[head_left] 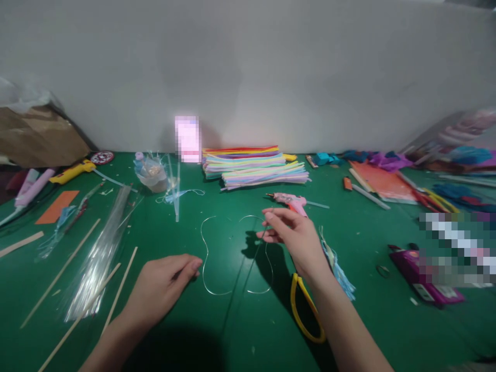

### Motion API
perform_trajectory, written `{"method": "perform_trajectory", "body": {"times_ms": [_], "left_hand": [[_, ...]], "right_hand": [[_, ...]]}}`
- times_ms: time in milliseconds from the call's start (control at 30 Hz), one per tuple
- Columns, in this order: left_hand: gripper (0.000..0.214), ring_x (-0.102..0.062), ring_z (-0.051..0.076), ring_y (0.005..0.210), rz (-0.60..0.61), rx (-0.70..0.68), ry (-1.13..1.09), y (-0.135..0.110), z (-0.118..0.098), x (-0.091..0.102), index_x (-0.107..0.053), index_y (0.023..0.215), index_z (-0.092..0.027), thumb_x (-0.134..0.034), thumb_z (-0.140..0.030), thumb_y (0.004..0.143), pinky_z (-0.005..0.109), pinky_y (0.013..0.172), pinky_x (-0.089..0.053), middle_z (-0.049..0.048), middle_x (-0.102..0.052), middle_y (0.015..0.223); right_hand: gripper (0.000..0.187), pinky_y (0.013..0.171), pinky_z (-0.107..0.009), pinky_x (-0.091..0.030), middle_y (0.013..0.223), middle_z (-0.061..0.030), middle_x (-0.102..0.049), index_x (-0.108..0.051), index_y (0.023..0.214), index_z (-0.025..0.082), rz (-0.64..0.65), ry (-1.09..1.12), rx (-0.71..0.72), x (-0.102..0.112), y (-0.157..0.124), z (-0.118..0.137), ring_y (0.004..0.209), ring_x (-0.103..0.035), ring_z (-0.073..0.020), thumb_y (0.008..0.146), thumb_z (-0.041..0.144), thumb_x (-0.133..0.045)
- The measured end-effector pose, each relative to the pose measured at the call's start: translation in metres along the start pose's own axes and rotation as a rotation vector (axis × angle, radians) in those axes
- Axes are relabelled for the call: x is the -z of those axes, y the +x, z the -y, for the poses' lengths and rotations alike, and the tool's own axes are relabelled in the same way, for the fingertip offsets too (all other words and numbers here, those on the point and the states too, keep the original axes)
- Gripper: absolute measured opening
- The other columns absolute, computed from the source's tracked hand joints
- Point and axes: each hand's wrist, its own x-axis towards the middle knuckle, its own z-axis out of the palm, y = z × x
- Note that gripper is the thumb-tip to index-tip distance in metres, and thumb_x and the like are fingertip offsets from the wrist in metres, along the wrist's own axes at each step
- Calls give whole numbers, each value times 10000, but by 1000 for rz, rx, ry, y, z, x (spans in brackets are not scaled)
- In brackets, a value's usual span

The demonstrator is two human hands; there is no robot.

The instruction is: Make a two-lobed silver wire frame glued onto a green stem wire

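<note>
My right hand (294, 235) is raised over the table, its fingertips pinched on a thin straight wire (253, 263) that slants down toward me. A curved wire (273, 271) lies on the green table below it, partly behind the fingers. My left hand (168, 281) rests on the table with its fingers curled closed and nothing visible in them. Its fingertips are right beside a second curved wire (203, 276), a near mirror of the first; I cannot tell whether they touch. A yellow-handled tool (306, 310) lies by my right wrist, its far part hidden.
A pink glue gun (289, 199) lies beyond my right hand. Behind it are bundles of coloured pipe cleaners (256, 165). Thin wooden sticks (60, 274) and clear shiny strands (96, 263) lie left. A purple box-like object (424, 276) and a blue tassel (339, 268) lie right.
</note>
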Motion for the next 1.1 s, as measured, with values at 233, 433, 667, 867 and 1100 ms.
{"method": "perform_trajectory", "body": {"times_ms": [233,433,667,867,1100], "left_hand": [[354,-742,195,848,38,30,123,-4,6,-11,-745,919,-250,-463,-456,978,277,758,-532,4,-795,934],[428,-731,216,842,117,-44,184,-5,6,-19,-727,901,-215,-385,-445,1013,337,742,-536,14,-784,916],[388,-705,200,817,112,-105,234,-5,7,-17,-711,949,-197,-390,-401,1023,341,713,-546,26,-765,882],[444,-544,285,1277,122,-194,266,-1,16,-21,-630,1264,-206,-515,-505,957,481,1038,-453,95,-645,1333],[671,-295,303,1481,249,-232,322,-1,22,-35,-457,1452,-247,-518,-633,907,560,1176,-276,64,-412,1572]], "right_hand": [[478,369,-207,-509,600,38,-670,-591,1236,141,258,-442,-196,-29,4,-30,408,-662,-149,785,148,-750],[436,451,-224,-483,637,26,-672,-541,1275,158,312,-741,-63,-33,0,-30,433,-626,-124,854,171,-652],[455,653,-319,-535,916,-51,-742,-513,1350,160,292,-939,78,-19,0,-10,639,-682,-170,917,281,-585],[394,907,-431,-504,1064,-72,-692,-664,1204,222,414,-1062,141,16,-40,11,1007,-644,-268,821,277,-740],[822,945,-456,-523,1216,-98,-539,-362,1511,335,700,-1105,114,31,-114,-7,1105,-559,-267,802,322,-777]]}}
